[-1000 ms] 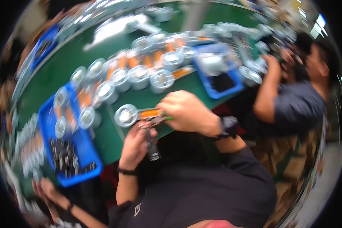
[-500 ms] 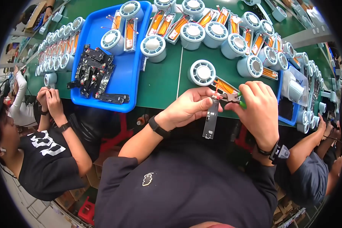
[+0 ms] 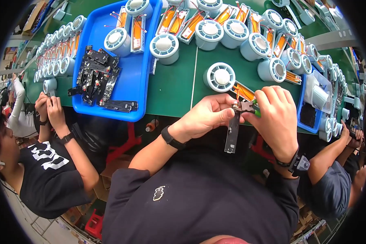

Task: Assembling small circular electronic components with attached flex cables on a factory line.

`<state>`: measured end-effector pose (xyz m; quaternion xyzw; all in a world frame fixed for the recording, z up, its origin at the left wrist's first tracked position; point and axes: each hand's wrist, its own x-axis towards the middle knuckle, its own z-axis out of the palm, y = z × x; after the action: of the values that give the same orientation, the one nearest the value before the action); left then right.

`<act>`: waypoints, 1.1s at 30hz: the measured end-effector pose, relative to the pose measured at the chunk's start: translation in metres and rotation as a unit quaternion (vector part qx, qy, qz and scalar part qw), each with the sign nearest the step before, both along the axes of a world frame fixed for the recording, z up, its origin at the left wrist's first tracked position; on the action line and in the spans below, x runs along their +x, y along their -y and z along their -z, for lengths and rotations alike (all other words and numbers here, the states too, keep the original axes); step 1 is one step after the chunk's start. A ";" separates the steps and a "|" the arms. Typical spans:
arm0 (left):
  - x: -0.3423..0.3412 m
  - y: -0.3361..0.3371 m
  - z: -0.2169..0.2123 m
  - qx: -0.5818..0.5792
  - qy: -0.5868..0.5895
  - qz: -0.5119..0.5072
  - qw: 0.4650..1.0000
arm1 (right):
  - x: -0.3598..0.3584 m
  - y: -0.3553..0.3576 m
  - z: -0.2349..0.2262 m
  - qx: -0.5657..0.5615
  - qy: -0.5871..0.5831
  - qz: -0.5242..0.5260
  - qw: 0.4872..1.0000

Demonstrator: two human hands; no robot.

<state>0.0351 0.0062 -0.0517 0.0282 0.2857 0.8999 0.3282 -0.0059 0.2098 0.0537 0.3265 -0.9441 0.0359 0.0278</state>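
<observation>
My left hand (image 3: 205,118) pinches the upper end of a narrow black circuit board (image 3: 232,132), which hangs down past the table's front edge. Green-handled pliers (image 3: 245,106) are gripped in my right hand (image 3: 275,122), their metal jaws at the board's upper end by my left fingertips. What the jaws touch is too small to make out. Just beyond lies a light-blue handheld fan (image 3: 220,77), its open handle showing an orange battery (image 3: 244,92). Thin red wires run from that handle to the board's top.
A blue tray (image 3: 145,81) to the left bears a pile of black circuit boards (image 3: 95,77) and a few fans. Rows of similar fans (image 3: 208,34) line the green table (image 3: 171,83). At right stands a blue bin (image 3: 301,101) with a clear container. Co-workers sit on both sides.
The pliers' jaws have shifted to the board's top end, and the board hangs slightly lower and straighter. My hands stay close together in nearly the same place.
</observation>
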 end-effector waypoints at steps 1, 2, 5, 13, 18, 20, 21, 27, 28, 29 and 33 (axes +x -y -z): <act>0.000 0.000 0.001 0.001 -0.001 -0.005 1.000 | -0.001 0.000 0.001 0.002 0.000 0.001 1.000; 0.000 0.000 0.001 0.001 -0.001 -0.010 1.000 | -0.001 0.000 0.002 0.006 0.002 0.001 1.000; -0.002 0.001 0.003 0.006 -0.006 0.004 1.000 | -0.002 0.000 0.006 0.017 0.007 0.001 1.000; -0.003 -0.005 -0.008 0.019 0.021 -0.016 0.999 | -0.002 -0.004 0.022 0.020 -0.022 0.001 1.000; 0.010 -0.016 -0.011 0.097 0.102 -0.043 0.989 | -0.002 -0.006 0.034 -0.039 -0.084 0.002 0.996; 0.013 -0.024 -0.011 0.105 0.123 -0.049 0.986 | 0.000 -0.009 0.041 -0.073 -0.123 0.003 0.990; 0.015 -0.027 -0.010 0.114 0.144 -0.055 0.981 | -0.001 -0.008 0.041 -0.074 -0.122 0.006 0.990; 0.012 -0.022 -0.013 0.072 0.100 -0.103 0.987 | -0.003 -0.012 0.029 -0.108 -0.059 -0.002 0.992; 0.010 -0.015 -0.012 0.057 0.091 -0.092 0.990 | -0.003 -0.015 0.024 -0.114 -0.035 -0.014 0.993; 0.009 -0.009 -0.011 0.042 0.081 -0.081 0.992 | -0.003 -0.020 0.018 -0.113 -0.037 -0.013 0.993; 0.012 -0.004 -0.009 0.014 0.072 -0.085 0.994 | 0.002 -0.056 -0.012 -0.126 0.163 -0.010 0.978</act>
<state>0.0469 0.0101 -0.0427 -0.0562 0.2502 0.9281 0.2701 -0.0036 0.2656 0.0660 0.3198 -0.9204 0.2078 -0.0858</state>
